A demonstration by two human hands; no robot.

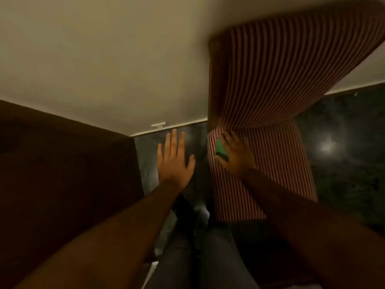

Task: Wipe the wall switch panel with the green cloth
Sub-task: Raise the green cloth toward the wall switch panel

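Note:
My right hand (233,155) is closed around a small green cloth (221,150), held against the lower part of a red-and-white striped curtain (270,84). My left hand (174,159) is stretched out flat, fingers apart, holding nothing, in front of the dark floor to the left of the curtain. A small pale fitting (158,124) sits low on the cream wall (104,59), just above my left fingertips; it is too blurred to tell whether it is the switch panel.
A dark brown wooden surface (62,163) fills the left side. Dark speckled floor (343,153) with a light glare lies on the right. My legs in grey trousers (198,257) are at the bottom centre.

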